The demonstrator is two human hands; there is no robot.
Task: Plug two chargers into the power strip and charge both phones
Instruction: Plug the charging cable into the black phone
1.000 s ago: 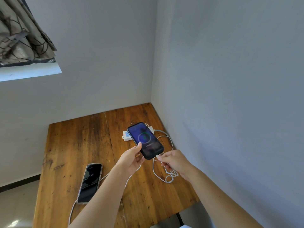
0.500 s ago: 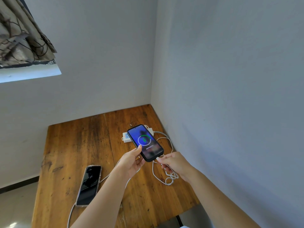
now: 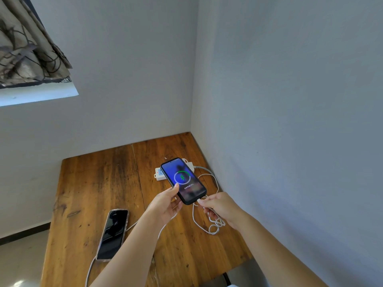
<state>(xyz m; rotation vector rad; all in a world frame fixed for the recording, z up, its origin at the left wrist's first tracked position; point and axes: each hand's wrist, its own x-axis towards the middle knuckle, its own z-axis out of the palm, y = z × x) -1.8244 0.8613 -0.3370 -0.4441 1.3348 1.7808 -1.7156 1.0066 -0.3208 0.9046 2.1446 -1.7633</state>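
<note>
My left hand (image 3: 165,204) holds a black phone (image 3: 183,180) above the wooden table (image 3: 87,193); its lit screen shows a green charging ring. My right hand (image 3: 222,207) pinches the white cable's plug (image 3: 199,201) at the phone's bottom edge, and the rest of that cable (image 3: 213,226) lies in loose loops under the hand. A white power strip (image 3: 158,175) lies behind the phone, mostly hidden by it. A second phone (image 3: 114,233) with a dark screen lies flat at the front left, a white cable (image 3: 90,270) running from its near end.
The table stands in a corner, with walls close behind it and along its right side. A grey cord (image 3: 204,168) leaves the power strip toward the right wall. A curtain (image 3: 27,42) hangs at the upper left. The floor (image 3: 18,264) shows left of the table.
The held phone's screen has gone from a dim ring to a bright green charging symbol. Both hands stay nearly where they were.
</note>
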